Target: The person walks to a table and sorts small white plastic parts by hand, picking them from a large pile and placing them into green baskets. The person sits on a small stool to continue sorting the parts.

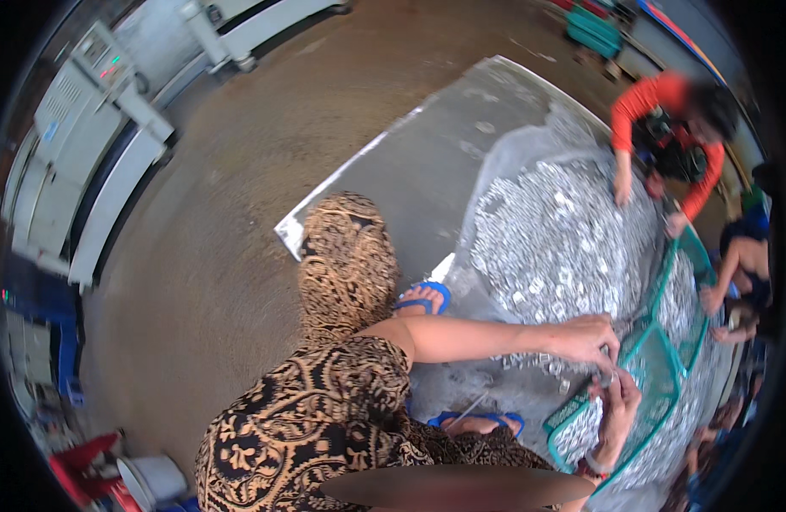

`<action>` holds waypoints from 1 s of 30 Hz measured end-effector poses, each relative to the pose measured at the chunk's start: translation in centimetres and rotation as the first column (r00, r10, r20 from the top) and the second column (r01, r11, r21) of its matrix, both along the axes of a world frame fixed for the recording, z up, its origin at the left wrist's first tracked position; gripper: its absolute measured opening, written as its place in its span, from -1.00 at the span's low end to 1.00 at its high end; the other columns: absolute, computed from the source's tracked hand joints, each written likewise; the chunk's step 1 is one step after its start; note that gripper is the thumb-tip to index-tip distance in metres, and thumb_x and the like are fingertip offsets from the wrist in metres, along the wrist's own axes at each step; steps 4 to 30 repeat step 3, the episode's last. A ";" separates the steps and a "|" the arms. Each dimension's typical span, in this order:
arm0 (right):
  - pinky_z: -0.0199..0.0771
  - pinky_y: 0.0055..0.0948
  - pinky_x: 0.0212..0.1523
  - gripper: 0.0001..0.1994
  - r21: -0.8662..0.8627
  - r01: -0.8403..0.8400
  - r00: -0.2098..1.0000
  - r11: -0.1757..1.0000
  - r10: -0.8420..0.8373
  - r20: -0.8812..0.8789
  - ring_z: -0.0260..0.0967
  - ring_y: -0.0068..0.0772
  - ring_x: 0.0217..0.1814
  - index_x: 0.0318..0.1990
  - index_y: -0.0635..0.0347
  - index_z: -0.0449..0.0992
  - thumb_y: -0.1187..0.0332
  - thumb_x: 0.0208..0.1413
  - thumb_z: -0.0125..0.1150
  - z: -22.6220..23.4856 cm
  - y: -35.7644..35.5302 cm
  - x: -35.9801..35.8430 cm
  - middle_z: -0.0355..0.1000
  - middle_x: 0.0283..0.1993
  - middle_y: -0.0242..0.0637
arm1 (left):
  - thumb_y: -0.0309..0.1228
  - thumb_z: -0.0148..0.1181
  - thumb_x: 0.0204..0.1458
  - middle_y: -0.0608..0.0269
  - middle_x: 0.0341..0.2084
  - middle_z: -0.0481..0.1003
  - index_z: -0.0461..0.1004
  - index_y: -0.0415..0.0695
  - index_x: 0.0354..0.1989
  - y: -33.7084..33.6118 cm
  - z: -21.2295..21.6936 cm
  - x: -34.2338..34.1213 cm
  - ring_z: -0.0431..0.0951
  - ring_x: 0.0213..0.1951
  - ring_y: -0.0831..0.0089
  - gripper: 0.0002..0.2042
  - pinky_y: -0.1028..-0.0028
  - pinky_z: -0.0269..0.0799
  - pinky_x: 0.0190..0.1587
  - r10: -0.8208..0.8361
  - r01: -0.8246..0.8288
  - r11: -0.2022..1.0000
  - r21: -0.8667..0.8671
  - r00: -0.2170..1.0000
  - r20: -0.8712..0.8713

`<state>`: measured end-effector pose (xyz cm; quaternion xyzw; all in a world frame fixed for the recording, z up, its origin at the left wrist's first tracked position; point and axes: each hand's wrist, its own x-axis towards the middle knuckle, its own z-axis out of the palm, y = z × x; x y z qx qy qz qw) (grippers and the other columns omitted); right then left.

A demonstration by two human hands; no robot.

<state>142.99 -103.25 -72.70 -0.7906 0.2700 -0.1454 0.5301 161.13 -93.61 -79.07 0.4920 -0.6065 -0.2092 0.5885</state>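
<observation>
My left hand (585, 339) reaches across to the right of the view, fingers bent into a pinch. Just below it, my right hand (621, 403) is raised with its fingers closed, and the fingertips of both hands meet. A small shiny piece seems to be between them, too small to make out. Beneath my hands stands a green plastic basket (649, 363) with open mesh sides. Close to my right wrist, a smaller green basket (556, 427) holds small silvery metal pieces (578, 437). A large heap of similar metal pieces (563, 239) lies beyond my left hand.
A person in an orange top (666, 128) bends over the heap, one hand at it. Other people's arms (734, 264) work along the right edge. A grey sheet (410, 162) lies under the heap. Machines (94, 145) stand at left, near a white bucket (151, 482).
</observation>
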 end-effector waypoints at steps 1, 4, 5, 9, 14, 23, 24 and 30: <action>0.45 -0.54 -0.47 -0.69 -0.073 0.019 1.000 0.997 -0.020 -0.017 0.44 -0.41 -0.47 -0.08 0.49 0.40 0.36 0.15 0.07 1.3 0.2 0.1 0.47 -0.33 -0.09 | -0.04 0.21 -0.08 0.13 -0.42 0.29 0.57 0.03 -0.28 0.9 0.6 0.2 0.35 -0.29 0.20 -0.69 0.31 0.24 -0.23 -0.021 0.021 0.999 -0.035 1.000 -0.008; 0.46 -0.50 -0.50 -0.66 -0.154 0.041 0.999 0.987 -0.042 -0.006 0.44 -0.38 -0.51 -0.06 0.47 0.40 0.33 0.14 0.09 1.9 0.9 3.4 0.47 -0.37 -0.07 | 0.03 0.16 -0.03 0.15 -0.37 0.28 0.33 0.09 0.11 3.7 0.4 3.5 0.36 -0.19 0.24 -0.47 0.27 0.25 -0.17 -0.025 0.018 0.998 -0.062 0.993 -0.115; 0.46 -0.50 -0.50 -0.66 -0.154 0.041 0.999 0.987 -0.042 -0.006 0.44 -0.38 -0.51 -0.06 0.47 0.40 0.33 0.14 0.09 1.9 0.9 3.4 0.47 -0.37 -0.07 | 0.03 0.16 -0.03 0.15 -0.37 0.28 0.33 0.09 0.11 3.7 0.4 3.5 0.36 -0.19 0.24 -0.47 0.27 0.25 -0.17 -0.025 0.018 0.998 -0.062 0.993 -0.115; 0.46 -0.50 -0.50 -0.66 -0.154 0.041 0.999 0.987 -0.042 -0.006 0.44 -0.38 -0.51 -0.06 0.47 0.40 0.33 0.14 0.09 1.9 0.9 3.4 0.47 -0.37 -0.07 | 0.03 0.16 -0.03 0.15 -0.37 0.28 0.33 0.09 0.11 3.7 0.4 3.5 0.36 -0.19 0.24 -0.47 0.27 0.25 -0.17 -0.025 0.018 0.998 -0.062 0.993 -0.115; 0.46 -0.50 -0.50 -0.66 -0.154 0.041 0.999 0.987 -0.042 -0.006 0.44 -0.38 -0.51 -0.06 0.47 0.40 0.33 0.14 0.09 1.9 0.9 3.4 0.47 -0.37 -0.07 | 0.03 0.16 -0.03 0.15 -0.37 0.28 0.33 0.09 0.11 3.7 0.4 3.5 0.36 -0.19 0.24 -0.47 0.27 0.25 -0.17 -0.025 0.018 0.998 -0.062 0.993 -0.115; 0.46 -0.50 -0.50 -0.66 -0.154 0.041 0.999 0.987 -0.042 -0.006 0.44 -0.38 -0.51 -0.06 0.47 0.40 0.33 0.14 0.09 1.9 0.9 3.4 0.47 -0.37 -0.07 | 0.03 0.16 -0.03 0.15 -0.37 0.28 0.33 0.09 0.11 3.7 0.4 3.5 0.36 -0.19 0.24 -0.47 0.27 0.25 -0.17 -0.025 0.018 0.998 -0.062 0.993 -0.115; 0.46 -0.50 -0.50 -0.66 -0.154 0.041 0.999 0.987 -0.042 -0.006 0.44 -0.38 -0.51 -0.06 0.47 0.40 0.33 0.14 0.09 1.9 0.9 3.4 0.47 -0.37 -0.07 | 0.03 0.16 -0.03 0.15 -0.37 0.28 0.33 0.09 0.11 3.7 0.4 3.5 0.36 -0.19 0.24 -0.47 0.27 0.25 -0.17 -0.025 0.018 0.998 -0.062 0.993 -0.115; 0.46 -0.50 -0.50 -0.66 -0.154 0.041 0.999 0.987 -0.042 -0.006 0.44 -0.38 -0.51 -0.06 0.47 0.40 0.33 0.14 0.09 1.9 0.9 3.4 0.47 -0.37 -0.07 | 0.03 0.16 -0.03 0.15 -0.37 0.28 0.33 0.09 0.11 3.7 0.4 3.5 0.36 -0.19 0.24 -0.47 0.27 0.25 -0.17 -0.025 0.018 0.998 -0.062 0.993 -0.115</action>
